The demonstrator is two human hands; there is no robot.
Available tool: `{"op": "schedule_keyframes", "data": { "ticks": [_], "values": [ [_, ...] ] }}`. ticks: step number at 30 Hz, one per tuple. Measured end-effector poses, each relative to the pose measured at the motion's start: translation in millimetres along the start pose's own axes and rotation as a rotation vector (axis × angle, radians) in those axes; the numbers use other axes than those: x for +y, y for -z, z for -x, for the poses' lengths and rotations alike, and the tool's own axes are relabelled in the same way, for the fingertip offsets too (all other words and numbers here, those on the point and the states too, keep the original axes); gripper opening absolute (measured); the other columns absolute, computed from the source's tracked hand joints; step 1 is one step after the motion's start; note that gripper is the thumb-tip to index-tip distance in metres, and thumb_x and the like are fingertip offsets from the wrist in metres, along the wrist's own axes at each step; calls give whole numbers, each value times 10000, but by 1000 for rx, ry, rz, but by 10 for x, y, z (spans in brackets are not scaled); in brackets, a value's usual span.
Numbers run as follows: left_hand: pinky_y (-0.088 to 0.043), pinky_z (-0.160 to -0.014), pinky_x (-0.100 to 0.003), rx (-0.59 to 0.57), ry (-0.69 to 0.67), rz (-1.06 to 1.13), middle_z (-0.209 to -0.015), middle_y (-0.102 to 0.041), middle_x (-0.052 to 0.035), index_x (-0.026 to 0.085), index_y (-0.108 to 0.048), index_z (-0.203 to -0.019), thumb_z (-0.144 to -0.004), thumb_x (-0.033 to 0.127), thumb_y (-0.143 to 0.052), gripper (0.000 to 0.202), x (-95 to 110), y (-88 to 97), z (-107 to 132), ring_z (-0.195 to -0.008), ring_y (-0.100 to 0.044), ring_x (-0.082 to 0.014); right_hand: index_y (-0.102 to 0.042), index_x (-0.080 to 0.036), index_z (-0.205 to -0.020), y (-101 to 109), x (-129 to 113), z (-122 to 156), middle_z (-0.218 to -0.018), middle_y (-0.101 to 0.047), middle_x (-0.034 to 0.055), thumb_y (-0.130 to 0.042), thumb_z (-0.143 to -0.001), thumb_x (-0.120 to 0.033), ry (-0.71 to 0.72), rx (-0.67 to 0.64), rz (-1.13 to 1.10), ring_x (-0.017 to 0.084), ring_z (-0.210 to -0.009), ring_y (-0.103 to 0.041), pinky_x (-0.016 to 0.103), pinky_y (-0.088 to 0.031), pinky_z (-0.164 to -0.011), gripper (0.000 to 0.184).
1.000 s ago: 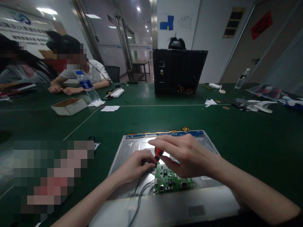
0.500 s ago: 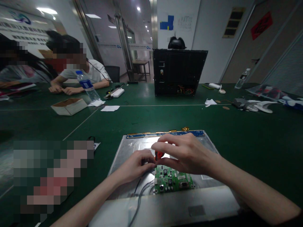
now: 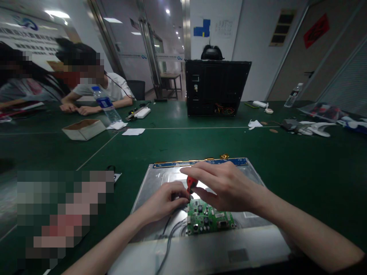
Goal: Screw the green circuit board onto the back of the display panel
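A silver display panel (image 3: pixel 149 191) lies back side up in front of me, with a blue circuit strip (image 3: pixel 200 162) along its far edge. On the panel sits a green circuit board (image 3: pixel 210 217). My right hand (image 3: pixel 223 185) is over the board's far side, fingers around the red and black handle of a screwdriver (image 3: pixel 192 183) held upright. The tool's tip is hidden at the board's far left corner. There my left hand (image 3: pixel 172 196) rests on the panel, thumb and forefinger pinched beside the tip; what they hold is too small to tell.
Grey cables (image 3: pixel 169 240) run from the board's left side toward me. Farther off stand a black monitor casing (image 3: pixel 218 88), a paper box (image 3: pixel 83 130) and a water bottle (image 3: pixel 106 105). Two people sit at the far left. Gloves (image 3: pixel 318 128) lie at the right.
My right hand's fingers have shifted slightly around the screwdriver's handle, the forefinger reaching further left, and the handle has turned. My left hand has hardly moved.
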State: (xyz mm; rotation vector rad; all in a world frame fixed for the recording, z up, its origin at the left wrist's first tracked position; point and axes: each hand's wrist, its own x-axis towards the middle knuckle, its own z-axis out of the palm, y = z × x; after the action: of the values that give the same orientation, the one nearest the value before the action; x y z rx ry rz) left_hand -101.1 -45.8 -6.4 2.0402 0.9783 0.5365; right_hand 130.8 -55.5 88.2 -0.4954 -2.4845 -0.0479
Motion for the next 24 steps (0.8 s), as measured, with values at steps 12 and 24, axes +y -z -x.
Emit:
{"op": "schedule_keyframes", "data": {
  "ticks": [12,24],
  "values": [
    [-459,-690,-282,19,-16,-21,-777,-673,-7,171,-690,-777,-846,179,-624,96,33,3,-13,-744,-604,-181,-522,-124,-1215,4,17,16,-1209,-643,118,-473,-974,-220,22,6,-31,174,-1045,-635,279,-553,-715,264],
    [-471,-698,-282,10,5,-37,-817,-682,-14,174,-701,-812,-850,172,-621,89,43,13,-6,-784,-614,-191,-559,-143,-1113,-10,3,3,-1014,-668,69,-468,-981,-225,31,58,10,144,-829,-641,250,-468,-573,181]
  ]
}}
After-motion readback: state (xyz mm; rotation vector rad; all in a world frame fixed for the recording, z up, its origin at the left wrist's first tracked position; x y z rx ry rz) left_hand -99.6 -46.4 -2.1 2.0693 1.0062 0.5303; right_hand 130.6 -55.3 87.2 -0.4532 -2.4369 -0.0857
